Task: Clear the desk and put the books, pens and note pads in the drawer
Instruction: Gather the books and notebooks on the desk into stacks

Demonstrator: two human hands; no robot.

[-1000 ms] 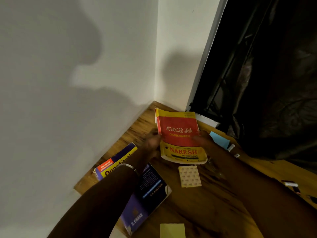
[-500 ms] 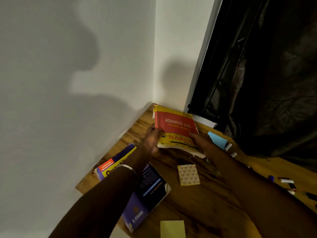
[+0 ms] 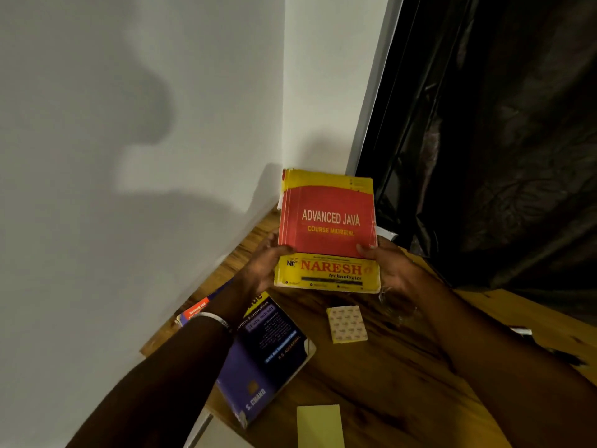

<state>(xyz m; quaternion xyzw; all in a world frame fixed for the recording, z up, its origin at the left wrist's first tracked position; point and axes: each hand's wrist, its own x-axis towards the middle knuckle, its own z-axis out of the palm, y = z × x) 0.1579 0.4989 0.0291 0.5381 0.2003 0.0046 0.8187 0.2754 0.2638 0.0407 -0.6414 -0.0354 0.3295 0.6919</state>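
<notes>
both hands hold the red and yellow java book (image 3: 326, 227) up off the tabletop (image 3: 387, 367), its cover facing the camera and its top edge tilted toward the wall corner. the left hand (image 3: 263, 270) has its grip clamped on the book's lower left edge, thumb lying on the cover and the other fingers hidden behind it. the right hand (image 3: 392, 273) has its grip clamped on the lower right edge, thumb pressed on the cover just above the yellow band, the rest of the fingers behind the book. a pale bangle (image 3: 210, 317) sits on the left wrist. below the left grip, partly under the left forearm, a thick purple book (image 3: 268, 360) lies flat on the tabletop near its left edge, its spine toward the wall. below and between the two grips, a small patterned note pad (image 3: 346, 324) lies flat on the wood, apart from both books. farther below it, at the bottom edge of the view, a pale yellow note pad (image 3: 319, 426) lies flat. to the right of the right forearm, small dark pens (image 3: 563, 356) lie on the tabletop, too dim to tell apart. right of the right grip hangs a dark curtain (image 3: 500, 140).
</notes>
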